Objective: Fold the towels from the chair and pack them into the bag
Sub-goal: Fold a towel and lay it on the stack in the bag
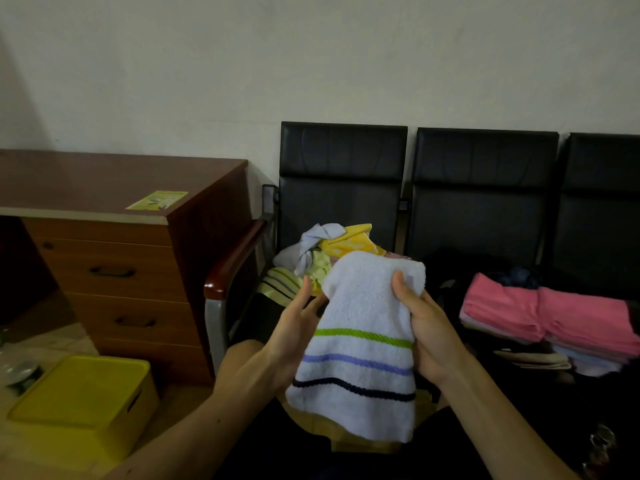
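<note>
On chair (341,188), towel heap (323,258), yellow box (83,400) lidded

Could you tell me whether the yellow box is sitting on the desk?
No, the yellow box stands on the floor in front of the desk, not on its top.

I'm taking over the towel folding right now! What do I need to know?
Left grip: fingers straight, touching the white striped towel at its left edge.
Right grip: holds that towel near its top right.
Unfolded pile: on the left chair.
Folded stack, pink on top: on the middle chair.
Done: several towels folded.
Left: finish this towel, fold the pile, pack everything. I cannot make out the bag.
</note>
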Available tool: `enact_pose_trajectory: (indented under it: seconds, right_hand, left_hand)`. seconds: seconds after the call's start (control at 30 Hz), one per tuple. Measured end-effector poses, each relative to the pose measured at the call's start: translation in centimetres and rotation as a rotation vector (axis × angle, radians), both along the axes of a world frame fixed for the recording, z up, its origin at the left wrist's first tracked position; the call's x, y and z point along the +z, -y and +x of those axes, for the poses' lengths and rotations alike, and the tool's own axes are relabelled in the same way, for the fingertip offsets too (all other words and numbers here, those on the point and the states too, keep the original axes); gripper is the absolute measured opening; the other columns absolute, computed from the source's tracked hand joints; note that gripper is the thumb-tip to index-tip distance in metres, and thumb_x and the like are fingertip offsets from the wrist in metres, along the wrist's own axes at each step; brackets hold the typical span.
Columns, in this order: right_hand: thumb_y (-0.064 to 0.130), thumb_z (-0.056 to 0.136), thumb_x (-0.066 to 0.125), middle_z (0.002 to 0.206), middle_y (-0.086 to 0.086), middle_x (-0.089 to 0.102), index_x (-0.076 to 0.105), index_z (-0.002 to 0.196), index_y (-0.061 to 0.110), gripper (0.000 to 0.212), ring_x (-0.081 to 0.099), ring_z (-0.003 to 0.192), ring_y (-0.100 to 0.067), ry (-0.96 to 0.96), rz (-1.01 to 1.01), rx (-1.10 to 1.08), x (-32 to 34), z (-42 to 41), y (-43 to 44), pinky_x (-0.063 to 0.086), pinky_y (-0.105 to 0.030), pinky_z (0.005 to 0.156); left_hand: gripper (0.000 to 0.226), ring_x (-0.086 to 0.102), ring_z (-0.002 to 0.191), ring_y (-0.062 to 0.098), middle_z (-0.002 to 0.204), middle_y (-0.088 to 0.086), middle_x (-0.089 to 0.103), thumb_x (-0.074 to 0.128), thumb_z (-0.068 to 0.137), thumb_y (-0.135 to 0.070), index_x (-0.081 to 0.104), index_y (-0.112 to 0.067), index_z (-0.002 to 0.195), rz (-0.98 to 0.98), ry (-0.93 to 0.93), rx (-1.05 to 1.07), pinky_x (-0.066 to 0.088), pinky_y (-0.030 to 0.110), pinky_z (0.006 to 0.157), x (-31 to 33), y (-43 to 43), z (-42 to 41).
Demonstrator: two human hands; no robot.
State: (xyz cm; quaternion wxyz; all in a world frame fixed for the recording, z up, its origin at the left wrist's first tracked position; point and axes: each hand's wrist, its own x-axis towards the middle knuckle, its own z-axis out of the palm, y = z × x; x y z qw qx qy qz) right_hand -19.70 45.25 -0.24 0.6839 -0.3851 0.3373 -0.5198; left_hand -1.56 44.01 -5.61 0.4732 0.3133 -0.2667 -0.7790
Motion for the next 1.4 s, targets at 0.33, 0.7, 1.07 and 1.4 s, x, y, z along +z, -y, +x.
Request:
enact_pose_trajectory:
  seconds: [0.33, 0.7, 1.07, 1.4]
  right_hand:
    - [0.035, 0.081, 0.061, 0.114, -0.006, 0.073, 0.062, 0.122, 0.016, 0.045, 0.07, 0.105, -0.021, -0.039, -0.073, 0.001, -0.2, -0.7, -0.2, 0.06, -0.029, 0.074]
    - [0.022, 0.089, 0.071, 0.097, 0.002, 0.07, 0.059, 0.102, 0.022, 0.018, 0.069, 0.086, -0.011, -0.643, -0.326, -0.323, 1.5, -3.8, 3.9, 0.052, -0.014, 0.059]
    - [0.002, 0.073, 0.082, 0.108, 0.001, 0.073, 0.061, 0.124, 0.017, 0.057, 0.071, 0.098, -0.012, -0.72, -0.532, -0.016, 6.2, -4.0, 5.6, 0.06, -0.029, 0.08]
    - [0.017, 0.078, 0.082, 0.109, 0.0, 0.071, 0.066, 0.121, 0.013, 0.045, 0.068, 0.093, -0.009, -1.115, -0.773, -0.305, 6.2, -2.3, 5.6, 0.059, -0.03, 0.083]
  left_hand:
    - [0.029, 0.07, 0.071, 0.024, 0.081, 0.014, 0.071, 0.052, 0.097, -0.028, 0.066, -0.003, 0.103, 0.035, 0.154, -0.077, 0.056, 0.031, 0.063, 1.0, -1.1, -0.6]
    - [0.016, 0.073, 0.088, 0.016, 0.093, -0.002, 0.076, 0.058, 0.097, -0.029, 0.07, -0.02, 0.102, -0.349, 0.577, 0.315, 0.058, 0.027, 0.068, 5.9, 1.1, 1.6]
    - [0.042, 0.073, 0.096, 0.023, 0.108, 0.004, 0.075, 0.073, 0.074, -0.02, 0.066, -0.017, 0.115, -0.437, 0.673, 0.289, 0.059, 0.039, 0.078, 9.1, 3.8, 4.9]
    - [0.022, 0.075, 0.087, 0.017, 0.097, 0.0, 0.076, 0.07, 0.083, -0.021, 0.071, -0.016, 0.104, -0.613, 0.84, 0.449, 0.062, 0.027, 0.068, 7.8, 4.5, 5.6]
